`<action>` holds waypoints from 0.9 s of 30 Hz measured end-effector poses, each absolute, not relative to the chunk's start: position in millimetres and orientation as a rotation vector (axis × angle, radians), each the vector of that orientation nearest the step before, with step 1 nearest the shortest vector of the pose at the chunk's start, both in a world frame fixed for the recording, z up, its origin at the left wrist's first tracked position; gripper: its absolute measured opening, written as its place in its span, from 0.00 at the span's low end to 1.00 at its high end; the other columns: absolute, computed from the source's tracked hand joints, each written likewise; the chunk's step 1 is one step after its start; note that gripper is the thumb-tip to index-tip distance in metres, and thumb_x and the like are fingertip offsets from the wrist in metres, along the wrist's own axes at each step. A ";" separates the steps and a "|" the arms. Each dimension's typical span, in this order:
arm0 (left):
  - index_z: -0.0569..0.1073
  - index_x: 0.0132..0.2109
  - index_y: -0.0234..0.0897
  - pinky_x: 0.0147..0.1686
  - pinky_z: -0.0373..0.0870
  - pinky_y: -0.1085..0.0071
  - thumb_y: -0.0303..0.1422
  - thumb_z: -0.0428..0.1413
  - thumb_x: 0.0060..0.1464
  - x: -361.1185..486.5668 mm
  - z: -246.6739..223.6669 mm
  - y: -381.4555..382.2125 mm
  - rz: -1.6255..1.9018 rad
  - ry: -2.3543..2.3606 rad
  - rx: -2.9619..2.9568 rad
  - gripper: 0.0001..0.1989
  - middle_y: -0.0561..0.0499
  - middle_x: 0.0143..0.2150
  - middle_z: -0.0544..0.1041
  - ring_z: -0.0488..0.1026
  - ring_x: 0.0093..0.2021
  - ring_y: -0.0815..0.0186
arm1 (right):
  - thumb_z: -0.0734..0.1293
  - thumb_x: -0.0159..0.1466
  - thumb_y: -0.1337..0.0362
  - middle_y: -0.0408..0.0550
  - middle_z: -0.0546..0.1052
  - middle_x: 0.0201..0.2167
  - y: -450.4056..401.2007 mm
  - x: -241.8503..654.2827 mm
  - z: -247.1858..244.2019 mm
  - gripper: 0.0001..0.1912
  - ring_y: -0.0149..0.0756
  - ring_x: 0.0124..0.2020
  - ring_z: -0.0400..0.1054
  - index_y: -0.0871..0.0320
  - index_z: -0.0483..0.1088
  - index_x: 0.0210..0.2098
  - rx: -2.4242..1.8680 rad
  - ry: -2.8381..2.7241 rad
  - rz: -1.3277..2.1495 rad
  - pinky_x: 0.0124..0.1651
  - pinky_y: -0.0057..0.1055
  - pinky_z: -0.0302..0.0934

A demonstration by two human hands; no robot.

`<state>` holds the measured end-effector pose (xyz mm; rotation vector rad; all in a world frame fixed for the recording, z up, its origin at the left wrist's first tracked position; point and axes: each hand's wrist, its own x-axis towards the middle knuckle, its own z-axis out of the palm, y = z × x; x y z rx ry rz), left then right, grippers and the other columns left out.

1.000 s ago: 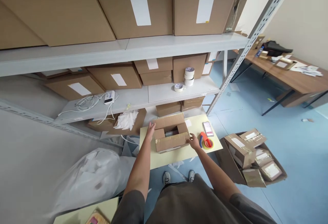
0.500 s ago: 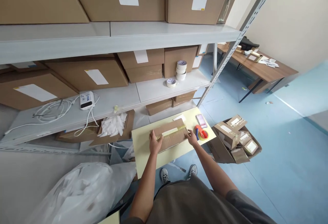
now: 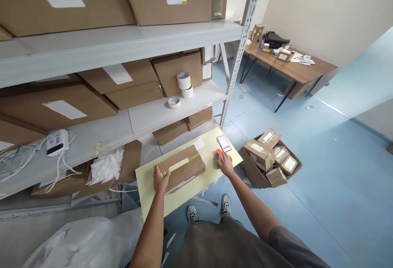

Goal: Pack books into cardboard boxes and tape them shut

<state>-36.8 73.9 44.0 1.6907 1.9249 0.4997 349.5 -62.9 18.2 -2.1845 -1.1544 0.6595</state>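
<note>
Right now we have our left hand (image 3: 161, 180) gripping the left end of a closed cardboard box (image 3: 187, 163), the thumb lying on its top and the fingers over the far left edge. The box rests flat on a pale yellow table (image 3: 147, 182), set at a slant, and reaches away to the right of that hand. Along its top we see a pale strip, with shiny tape near the right end.

Our right hand (image 3: 226, 165) is apart from the box, beyond its right end, with its fingers curled around an orange and blue tape dispenser (image 3: 219, 154) on the table. Much of the dispenser is hidden beneath the hand. Just beyond it lies a phone (image 3: 225, 143), its picture partly blurred into squares, and a white paper (image 3: 198, 144) lies behind the box.

Past the table we face a grey shelf (image 3: 202, 96) with a stack of white tape rolls (image 3: 184, 82) and a single roll (image 3: 174, 102) beside it. To our right, on the blue floor (image 3: 331, 170), sits an open carton (image 3: 251, 176) filled with smaller boxes (image 3: 260, 153).
</note>
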 end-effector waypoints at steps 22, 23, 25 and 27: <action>0.56 0.79 0.47 0.57 0.75 0.46 0.61 0.44 0.66 23.1 60.5 46.7 0.265 2.208 1.680 0.42 0.36 0.73 0.65 0.73 0.64 0.40 | 0.65 0.67 0.65 0.63 0.78 0.56 -38.1 377.1 -37.8 0.18 0.55 0.58 0.74 0.61 0.67 0.56 -2.536 -1.135 1.172 0.57 0.40 0.64; 0.57 0.79 0.47 0.57 0.75 0.46 0.61 0.44 0.66 24.2 61.9 45.9 0.273 2.212 1.680 0.42 0.36 0.73 0.65 0.74 0.63 0.40 | 0.65 0.67 0.66 0.63 0.78 0.55 -39.7 378.6 -34.4 0.19 0.55 0.57 0.74 0.62 0.67 0.56 -2.528 -1.135 1.184 0.56 0.40 0.64; 0.58 0.78 0.47 0.57 0.76 0.48 0.60 0.45 0.67 26.5 63.6 43.8 0.300 2.224 1.680 0.41 0.36 0.72 0.66 0.75 0.62 0.41 | 0.65 0.66 0.65 0.62 0.78 0.53 -43.9 381.0 -26.5 0.18 0.54 0.56 0.74 0.61 0.67 0.55 -2.474 -1.118 1.171 0.54 0.39 0.65; 0.59 0.78 0.46 0.56 0.76 0.49 0.59 0.47 0.67 28.6 63.7 41.5 0.329 2.230 1.683 0.40 0.36 0.71 0.67 0.76 0.61 0.43 | 0.63 0.66 0.62 0.59 0.78 0.49 -49.0 381.3 -15.9 0.16 0.51 0.52 0.74 0.59 0.68 0.52 -2.360 -1.064 1.124 0.52 0.39 0.66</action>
